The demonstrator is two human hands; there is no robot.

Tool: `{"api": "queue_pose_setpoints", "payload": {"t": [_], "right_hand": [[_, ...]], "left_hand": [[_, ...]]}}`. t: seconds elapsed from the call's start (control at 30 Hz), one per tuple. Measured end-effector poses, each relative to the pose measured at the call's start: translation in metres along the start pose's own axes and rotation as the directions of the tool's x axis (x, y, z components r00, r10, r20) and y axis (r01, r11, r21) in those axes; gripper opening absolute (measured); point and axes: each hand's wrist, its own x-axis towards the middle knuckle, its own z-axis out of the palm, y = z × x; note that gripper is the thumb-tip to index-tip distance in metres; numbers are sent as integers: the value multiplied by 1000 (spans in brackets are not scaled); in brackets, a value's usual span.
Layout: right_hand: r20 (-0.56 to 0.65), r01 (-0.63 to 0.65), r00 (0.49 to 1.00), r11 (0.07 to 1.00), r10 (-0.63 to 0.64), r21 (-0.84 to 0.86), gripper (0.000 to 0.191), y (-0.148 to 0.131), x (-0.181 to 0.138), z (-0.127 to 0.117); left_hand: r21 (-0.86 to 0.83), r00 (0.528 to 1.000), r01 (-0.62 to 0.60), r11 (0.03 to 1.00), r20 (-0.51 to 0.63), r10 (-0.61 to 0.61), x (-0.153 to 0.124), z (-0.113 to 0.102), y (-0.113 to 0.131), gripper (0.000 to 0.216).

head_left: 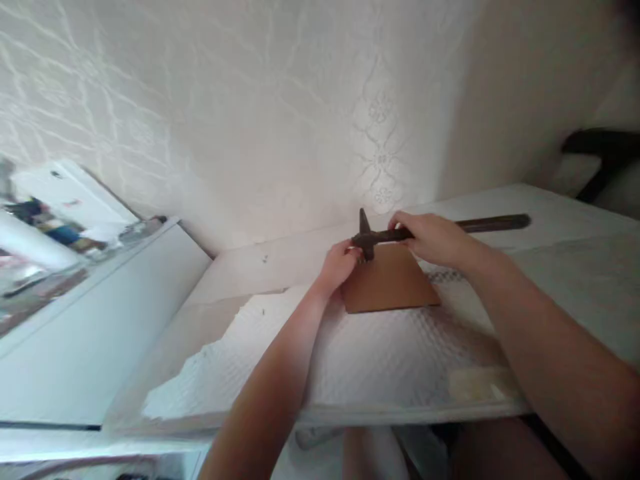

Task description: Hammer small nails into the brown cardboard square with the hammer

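Observation:
My right hand point(433, 240) is closed round the dark handle of a hammer point(367, 237), whose shaft sticks out to the right past my wrist. The hammer's head is over the far left part of a square brown board point(390, 287). At that far left edge, right by the hammer head, is my left hand point(341, 263). Its fingers are pinched together, and whatever lies between them is too small and blurred to make out. Under the board spreads a white, quilted-looking sheet point(370, 363) with a torn left edge.
A pale table point(200, 327) runs up to a patterned wall point(280, 133). Tiny bits lie on it left of the board. A white cabinet point(100, 333) with cluttered items on top stands at the left. Something dark point(605, 150) juts in at the far right.

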Motion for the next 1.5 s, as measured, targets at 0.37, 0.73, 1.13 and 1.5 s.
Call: {"api": "queue_pose_setpoints", "payload": {"t": [0.37,0.73,1.13,1.5], "right_hand": [[-124,54,991,997,-46,64,34,3,1,-1],[-92,36,995,999,-34,20,34,7,2,-2],[-88,8,996,1000,-7,16,32,9,1,-5],[-80,6,997,1000,-6,-2,33,5,-1,-8]], "left_hand": [[-87,1000,6,996,4,-5,-2,0,5,24],[-120,1000,14,993,11,-12,-2,0,7,21],[-149,999,35,988,10,-33,-2,0,6,21],[-135,999,39,990,16,-37,-3,0,8,21]]}}
